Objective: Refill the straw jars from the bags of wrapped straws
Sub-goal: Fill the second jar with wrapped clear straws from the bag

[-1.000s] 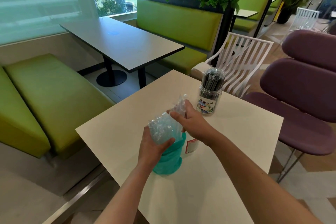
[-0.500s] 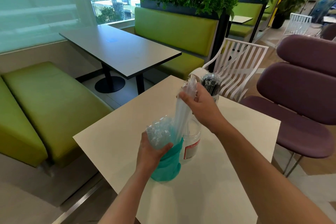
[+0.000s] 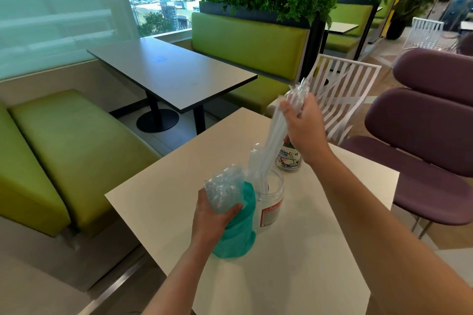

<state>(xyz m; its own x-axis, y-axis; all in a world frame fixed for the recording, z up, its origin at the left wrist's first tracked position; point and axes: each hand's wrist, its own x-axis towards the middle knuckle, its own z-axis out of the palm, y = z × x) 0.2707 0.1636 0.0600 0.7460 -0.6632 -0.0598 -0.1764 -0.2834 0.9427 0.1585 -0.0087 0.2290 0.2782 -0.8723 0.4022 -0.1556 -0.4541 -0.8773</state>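
A bag of wrapped straws [image 3: 235,222], teal below and crinkled clear plastic on top, stands on the cream table [image 3: 294,250]. My left hand [image 3: 215,215] grips its upper part. My right hand [image 3: 302,125] is raised and shut on a bundle of clear wrapped straws [image 3: 271,143], whose lower ends reach into the mouth of an open clear jar [image 3: 271,202] with a red-edged label, right of the bag. A second labelled jar [image 3: 288,158] stands behind, mostly hidden by my right wrist.
A white slatted chair [image 3: 343,89] stands at the table's far corner, purple chairs [image 3: 422,135] to the right. A grey table [image 3: 174,74] and green benches [image 3: 71,151] lie to the left and beyond.
My right hand has pulled the bundle of straws up out of the bag and swung it right, so its lower ends now sit in the open jar. The left hand keeps holding the bag.
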